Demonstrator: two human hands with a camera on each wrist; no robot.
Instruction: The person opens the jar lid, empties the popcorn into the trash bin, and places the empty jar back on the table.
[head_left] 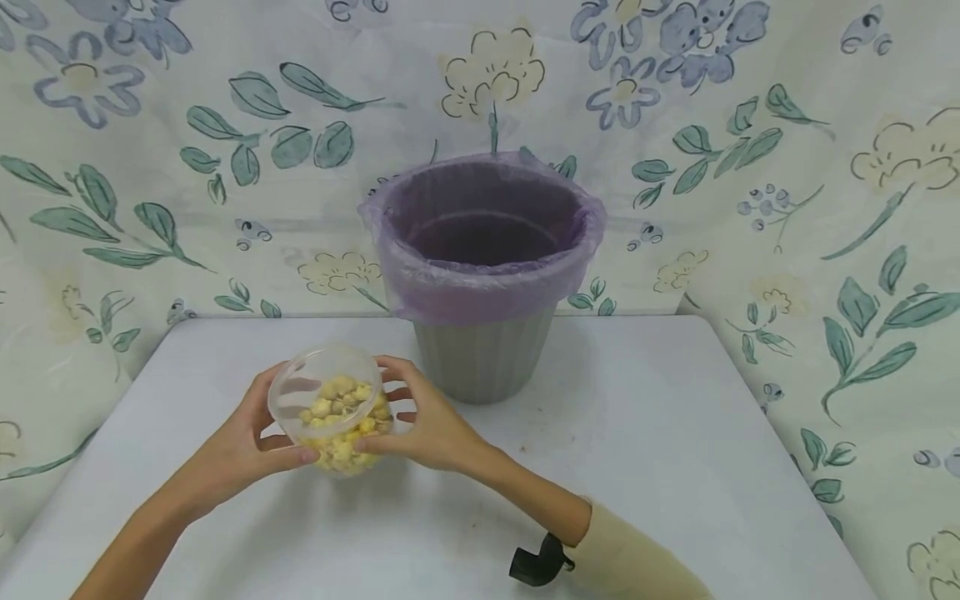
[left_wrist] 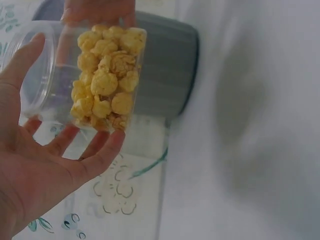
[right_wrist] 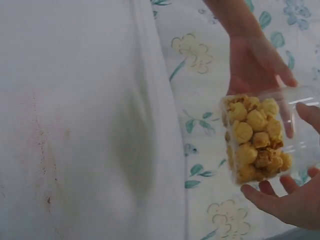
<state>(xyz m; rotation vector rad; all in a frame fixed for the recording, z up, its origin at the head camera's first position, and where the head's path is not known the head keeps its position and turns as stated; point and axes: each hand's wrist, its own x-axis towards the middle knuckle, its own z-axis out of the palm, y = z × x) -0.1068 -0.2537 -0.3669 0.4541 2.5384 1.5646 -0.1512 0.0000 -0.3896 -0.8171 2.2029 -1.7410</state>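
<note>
A clear plastic tub, partly filled with yellow popcorn, is held up above the white table between both hands. My left hand grips its left side, thumb toward the front; in the left wrist view the fingers curve along the tub wall. From the other side my right hand holds the tub, thumb in front and fingers behind. The right wrist view shows the popcorn gathered at the tub's bottom. Whether a lid covers the round top I cannot tell.
Behind the hands stands a grey waste bin lined with a purple bag folded over its rim. Flower-patterned cloth hangs behind and beside the white table. Small crumbs or specks lie on the tabletop.
</note>
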